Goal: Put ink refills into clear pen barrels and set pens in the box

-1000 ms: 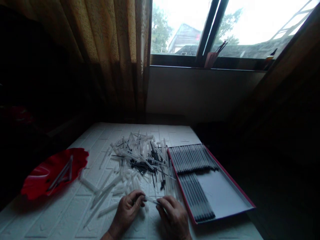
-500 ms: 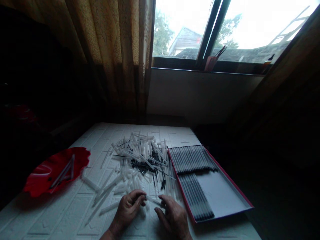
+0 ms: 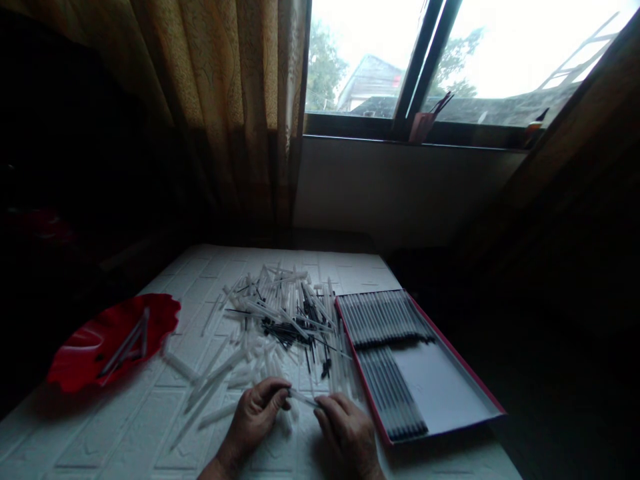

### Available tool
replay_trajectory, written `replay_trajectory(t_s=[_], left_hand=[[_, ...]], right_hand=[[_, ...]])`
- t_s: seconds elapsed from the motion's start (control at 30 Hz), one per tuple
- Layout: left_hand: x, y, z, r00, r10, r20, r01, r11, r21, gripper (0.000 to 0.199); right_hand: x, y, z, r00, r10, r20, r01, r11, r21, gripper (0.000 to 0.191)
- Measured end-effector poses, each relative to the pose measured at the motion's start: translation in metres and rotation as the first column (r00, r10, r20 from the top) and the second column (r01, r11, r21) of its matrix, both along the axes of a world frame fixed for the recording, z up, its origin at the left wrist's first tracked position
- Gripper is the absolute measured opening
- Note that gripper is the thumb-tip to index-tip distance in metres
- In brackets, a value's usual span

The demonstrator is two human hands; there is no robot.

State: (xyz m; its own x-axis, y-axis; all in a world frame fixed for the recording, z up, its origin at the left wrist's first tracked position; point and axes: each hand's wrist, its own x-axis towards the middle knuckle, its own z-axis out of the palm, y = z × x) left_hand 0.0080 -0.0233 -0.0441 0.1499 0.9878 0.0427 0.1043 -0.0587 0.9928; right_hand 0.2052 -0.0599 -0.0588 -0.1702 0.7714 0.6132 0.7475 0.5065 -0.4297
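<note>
A clear pen barrel [image 3: 303,398] with a dark end spans the gap between my two hands, just above the table's near part. My left hand [image 3: 257,417] pinches its left end between thumb and fingers. On the other end, the fingers and thumb of my right hand [image 3: 347,427] are closed. Beyond my hands lies a loose heap of clear pen tubes [image 3: 273,290], with thin black refills [image 3: 287,331] among them. To the right, a shallow red-edged box [image 3: 445,393] holds two rows of pens with dark ends [image 3: 393,397].
A red wavy-edged dish [image 3: 75,367] at the left holds a few clear tubes. The table [image 3: 125,433] has a white brick-pattern cover. Behind it are a curtain [image 3: 240,100] and a window with a pink holder [image 3: 421,127] on its sill.
My right hand's fingers and thumb have come together on the right end of the pen barrel, where they were apart before. My left hand has barely moved.
</note>
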Motion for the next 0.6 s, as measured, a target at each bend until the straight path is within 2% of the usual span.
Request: replay_trajectory(t_s=[0.13, 0.27, 0.4, 0.6], left_hand=[[-0.001, 0.0, -0.006, 1.0, -0.008, -0.015, 0.009, 1.0, 0.014, 0.036], [-0.002, 0.0, -0.009, 0.999, 0.001, -0.036, -0.001, 1.0, 0.003, 0.037], [-0.003, -0.001, -0.011, 0.999, 0.006, -0.038, -0.006, 1.0, 0.002, 0.035], [-0.004, 0.0, -0.014, 1.0, -0.009, -0.03, 0.009, 1.0, 0.008, 0.034]], right_hand=[[0.0, 0.0, 0.001, 1.0, 0.013, 0.018, -0.013, 1.0, -0.012, 0.029], [0.001, -0.001, 0.001, 0.999, 0.027, -0.041, -0.027, 1.0, 0.0, 0.023], [0.0, 0.0, 0.005, 0.999, 0.019, -0.039, -0.018, 0.999, 0.031, 0.01], [0.0, 0.001, 0.009, 0.999, 0.026, -0.025, -0.027, 0.999, -0.03, 0.026]])
